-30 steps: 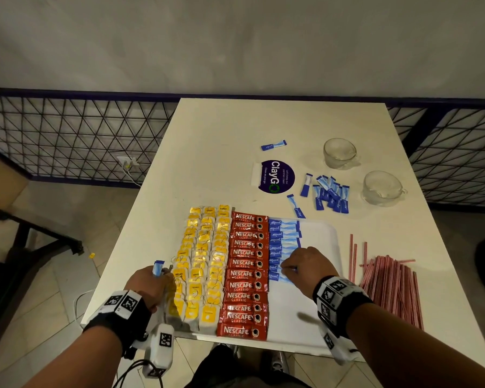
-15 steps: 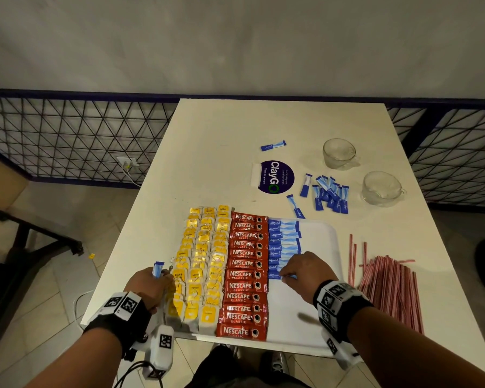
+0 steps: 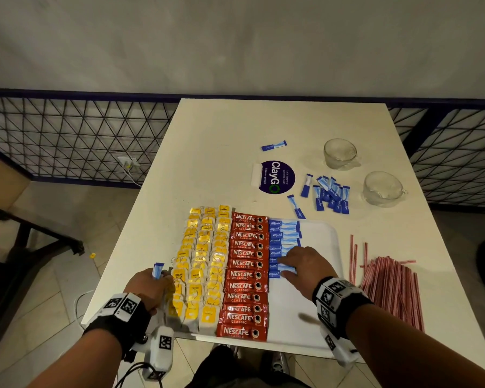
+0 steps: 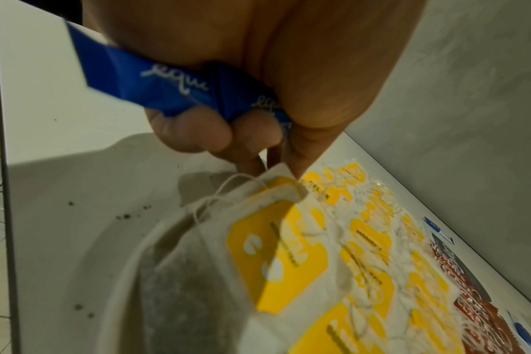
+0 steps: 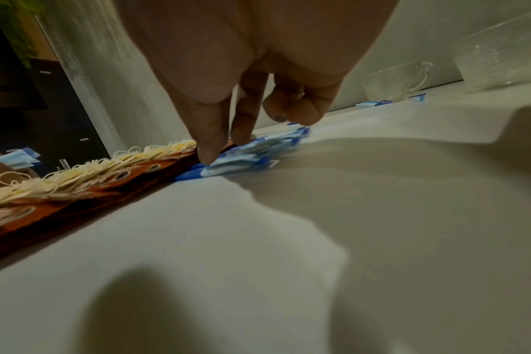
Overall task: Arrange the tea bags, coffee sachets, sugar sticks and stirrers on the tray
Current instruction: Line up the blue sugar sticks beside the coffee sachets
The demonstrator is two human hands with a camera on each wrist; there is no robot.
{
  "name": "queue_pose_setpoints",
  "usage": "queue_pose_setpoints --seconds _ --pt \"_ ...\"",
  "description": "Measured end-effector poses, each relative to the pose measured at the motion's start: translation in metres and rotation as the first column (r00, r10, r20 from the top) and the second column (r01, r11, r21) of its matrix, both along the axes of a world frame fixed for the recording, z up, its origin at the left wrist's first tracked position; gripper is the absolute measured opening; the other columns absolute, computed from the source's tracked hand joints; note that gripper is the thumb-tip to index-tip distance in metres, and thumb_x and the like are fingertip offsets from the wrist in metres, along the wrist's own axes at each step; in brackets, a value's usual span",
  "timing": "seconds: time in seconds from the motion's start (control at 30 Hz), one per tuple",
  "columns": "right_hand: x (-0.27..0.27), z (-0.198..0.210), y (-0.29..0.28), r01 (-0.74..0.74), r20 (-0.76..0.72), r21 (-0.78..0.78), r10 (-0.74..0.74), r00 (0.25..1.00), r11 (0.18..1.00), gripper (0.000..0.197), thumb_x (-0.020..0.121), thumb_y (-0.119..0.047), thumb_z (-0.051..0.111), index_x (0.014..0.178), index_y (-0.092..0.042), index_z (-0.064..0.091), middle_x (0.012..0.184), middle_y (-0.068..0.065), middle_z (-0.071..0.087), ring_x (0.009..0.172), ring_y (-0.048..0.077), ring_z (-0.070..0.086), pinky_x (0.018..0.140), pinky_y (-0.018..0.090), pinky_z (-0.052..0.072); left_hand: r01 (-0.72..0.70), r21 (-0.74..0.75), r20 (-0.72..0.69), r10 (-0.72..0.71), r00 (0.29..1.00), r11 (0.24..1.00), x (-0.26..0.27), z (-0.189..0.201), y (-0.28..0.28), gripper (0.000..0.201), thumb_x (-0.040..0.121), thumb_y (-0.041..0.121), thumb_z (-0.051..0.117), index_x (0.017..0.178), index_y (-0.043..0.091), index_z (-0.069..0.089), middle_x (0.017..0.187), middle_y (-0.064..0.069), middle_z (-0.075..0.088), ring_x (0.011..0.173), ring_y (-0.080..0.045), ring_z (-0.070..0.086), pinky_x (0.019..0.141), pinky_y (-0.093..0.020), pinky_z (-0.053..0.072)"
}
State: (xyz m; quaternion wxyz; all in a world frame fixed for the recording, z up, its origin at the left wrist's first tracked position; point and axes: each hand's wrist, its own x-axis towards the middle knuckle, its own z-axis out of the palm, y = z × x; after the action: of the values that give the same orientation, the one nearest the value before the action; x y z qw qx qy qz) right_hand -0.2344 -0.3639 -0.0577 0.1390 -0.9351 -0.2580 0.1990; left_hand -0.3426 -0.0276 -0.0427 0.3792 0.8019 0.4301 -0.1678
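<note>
A white tray (image 3: 319, 317) at the table's near edge carries rows of yellow tea bags (image 3: 202, 264), a column of red coffee sachets (image 3: 245, 275) and a column of blue sugar sticks (image 3: 283, 236). My right hand (image 3: 287, 268) rests at the near end of that column, thumb and forefinger tips (image 5: 209, 153) pressing on the nearest sugar stick (image 5: 240, 160). At the tray's left rim, beside the tea bags (image 4: 276, 251), my left hand (image 3: 154, 284) grips a few blue sugar sticks (image 4: 143, 83) in curled fingers (image 4: 197, 134). Red stirrers (image 3: 389, 287) lie heaped on the table right of the tray.
More loose sugar sticks (image 3: 332, 196) lie beyond the tray, with a single one (image 3: 274, 145) farther back. Two glass cups (image 3: 340, 154) (image 3: 382, 189) stand at the back right. A round purple sticker (image 3: 276, 177) is on the table. A metal railing runs behind.
My right hand has edged slightly left along the near end of the sugar-stick column. The left hand has stayed put with its sticks.
</note>
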Motion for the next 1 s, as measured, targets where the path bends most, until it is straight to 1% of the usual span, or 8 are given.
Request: queue_pose_setpoints --seconds 0.17,0.37,0.5,0.63,0.73,0.8,0.87,1.0 --pt "0.001 0.004 0.001 -0.033 0.003 -0.089 0.034 0.999 0.996 0.04 0.099 -0.039 0.043 0.137 -0.028 0.051 0.136 -0.002 0.049 0.119 0.023 0.045 0.103 0.028 0.034 0.004 0.009 -0.01 -0.004 1.0 1.0 0.0 0.001 0.001 0.021 0.092 0.029 0.059 0.089 0.009 0.061 0.069 -0.013 0.059 0.051 -0.024 0.049 0.045 -0.024 0.043" --pt "-0.001 0.004 0.002 -0.017 -0.009 -0.099 0.016 1.0 0.995 0.041 0.099 -0.039 0.042 0.138 -0.029 0.049 0.138 -0.003 0.049 0.12 0.022 0.045 0.103 0.028 0.034 0.007 0.023 -0.009 -0.007 1.0 1.0 0.001 0.0 0.0 0.02 0.092 0.028 0.059 0.086 0.009 0.06 0.069 -0.013 0.059 0.052 -0.024 0.05 0.045 -0.024 0.043" --pt "0.0 0.001 0.001 -0.001 -0.019 -0.075 0.0 1.0 0.997 0.04 0.098 -0.041 0.044 0.136 -0.03 0.051 0.136 -0.005 0.051 0.119 0.02 0.047 0.104 0.029 0.034 -0.002 0.025 -0.001 0.002 1.0 1.0 -0.001 0.001 0.001 0.019 0.091 0.028 0.06 0.086 0.009 0.061 0.068 -0.013 0.059 0.051 -0.025 0.049 0.045 -0.025 0.044" --pt "0.002 0.002 -0.004 0.16 -0.003 -0.002 -0.16 0.987 0.987 0.038 0.096 -0.04 0.047 0.132 -0.029 0.054 0.134 -0.005 0.052 0.121 0.018 0.047 0.105 0.03 0.035 -0.032 0.017 0.017 0.032 0.999 0.999 -0.004 0.004 0.008 0.018 0.092 0.024 0.061 0.089 0.007 0.064 0.058 -0.011 0.053 0.046 -0.024 0.044 0.043 -0.025 0.04" --pt "0.005 0.003 -0.007 0.286 0.014 -0.029 -0.286 0.958 0.958 0.045 0.096 -0.043 0.044 0.138 -0.026 0.048 0.135 -0.003 0.049 0.122 0.02 0.047 0.103 0.034 0.04 -0.061 0.011 0.021 0.061 0.998 0.998 -0.008 0.006 0.014 0.018 0.091 0.025 0.062 0.091 0.008 0.063 0.057 -0.012 0.051 0.045 -0.024 0.043 0.044 -0.026 0.039" --pt "0.006 0.003 -0.006 0.312 0.006 -0.086 -0.313 0.95 0.946 0.049 0.097 -0.046 0.04 0.142 -0.025 0.042 0.138 -0.001 0.046 0.124 0.02 0.046 0.102 0.035 0.042 -0.07 0.003 0.022 0.07 0.997 0.998 -0.008 0.007 0.014 0.018 0.091 0.026 0.062 0.092 0.008 0.062 0.059 -0.013 0.052 0.046 -0.024 0.043 0.045 -0.026 0.04" --pt "0.008 0.003 -0.006 0.316 -0.002 -0.097 -0.317 0.948 0.944 0.05 0.097 -0.046 0.039 0.143 -0.025 0.04 0.139 -0.001 0.045 0.125 0.021 0.045 0.102 0.035 0.042 -0.065 0.001 0.024 0.065 0.998 0.998 -0.008 0.007 0.013 0.017 0.092 0.025 0.061 0.091 0.008 0.062 0.058 -0.013 0.052 0.045 -0.024 0.043 0.045 -0.026 0.04" --pt "0.008 0.004 -0.005 0.298 -0.001 -0.072 -0.299 0.954 0.952 0.046 0.096 -0.048 0.04 0.14 -0.034 0.044 0.136 -0.002 0.045 0.123 0.021 0.044 0.101 0.035 0.042 -0.072 -0.022 0.034 0.073 0.997 0.997 -0.007 0.008 0.011 0.018 0.093 0.026 0.06 0.092 0.008 0.062 0.055 -0.012 0.05 0.043 -0.023 0.042 0.046 -0.027 0.04"
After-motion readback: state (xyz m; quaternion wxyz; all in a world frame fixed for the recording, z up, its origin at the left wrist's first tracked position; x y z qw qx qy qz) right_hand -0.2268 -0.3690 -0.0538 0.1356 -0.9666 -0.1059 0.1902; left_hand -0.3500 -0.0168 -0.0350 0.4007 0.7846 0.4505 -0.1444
